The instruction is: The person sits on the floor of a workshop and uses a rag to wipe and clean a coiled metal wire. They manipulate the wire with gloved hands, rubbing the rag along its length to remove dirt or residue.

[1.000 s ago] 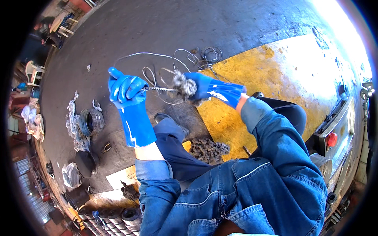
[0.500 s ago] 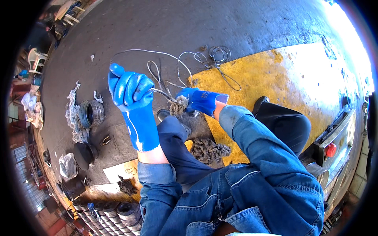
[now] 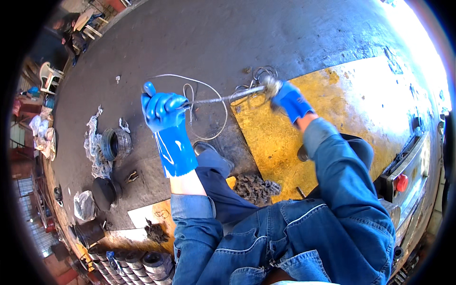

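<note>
My left grip (image 3: 165, 108) is a blue-gloved fist wrapped tight around the steel cable (image 3: 213, 100), which runs nearly straight, rising a little, to my right grip (image 3: 290, 101), closed on a gray wad (image 3: 271, 87) against that cable; blur hides how its fingers lie. The cable is held up in front of me, with slack loops curving beyond my left fist over the dark floor (image 3: 180, 47), which stretches wide ahead. My right grip hangs over the yellow sheet (image 3: 327, 123), near its far left corner; my left is outside that sheet's left edge. A ring-shaped roll (image 3: 116, 144) sits on the floor at left, well apart from my fist, and a shaggy dark heap (image 3: 256, 189) lies near my knees, beside the sheet's edge.
</note>
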Action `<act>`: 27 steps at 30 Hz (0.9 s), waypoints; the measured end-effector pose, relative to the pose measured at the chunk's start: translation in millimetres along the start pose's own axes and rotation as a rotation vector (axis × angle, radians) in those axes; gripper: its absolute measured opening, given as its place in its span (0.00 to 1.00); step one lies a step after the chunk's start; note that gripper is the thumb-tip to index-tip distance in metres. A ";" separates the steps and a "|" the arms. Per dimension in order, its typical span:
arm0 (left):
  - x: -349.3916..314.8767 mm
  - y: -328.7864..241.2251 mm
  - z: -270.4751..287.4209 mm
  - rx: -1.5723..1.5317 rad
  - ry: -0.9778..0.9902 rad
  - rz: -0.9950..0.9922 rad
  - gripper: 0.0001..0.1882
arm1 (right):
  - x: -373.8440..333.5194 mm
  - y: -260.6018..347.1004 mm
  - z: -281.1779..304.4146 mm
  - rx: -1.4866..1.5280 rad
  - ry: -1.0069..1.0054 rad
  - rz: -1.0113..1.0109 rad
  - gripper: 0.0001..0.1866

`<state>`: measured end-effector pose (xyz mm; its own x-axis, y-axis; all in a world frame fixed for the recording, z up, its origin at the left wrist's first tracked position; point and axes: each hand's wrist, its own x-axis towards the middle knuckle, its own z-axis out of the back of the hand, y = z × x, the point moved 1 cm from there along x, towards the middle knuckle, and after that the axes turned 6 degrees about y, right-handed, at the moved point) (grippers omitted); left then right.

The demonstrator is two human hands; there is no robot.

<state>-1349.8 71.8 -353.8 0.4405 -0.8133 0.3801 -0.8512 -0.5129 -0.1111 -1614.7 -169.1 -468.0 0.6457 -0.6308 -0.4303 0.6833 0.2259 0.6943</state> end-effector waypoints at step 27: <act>81.1 -85.8 -210.3 0.893 -0.112 -0.439 0.09 | -88.0 100.1 49.8 -0.361 -0.582 0.610 0.13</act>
<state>-1301.1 107.7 -120.3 0.7278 -0.5004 0.4690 -0.1008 -0.7545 -0.6485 -1620.1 -127.9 -331.8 0.7225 -0.5785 0.3785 0.4085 0.7989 0.4414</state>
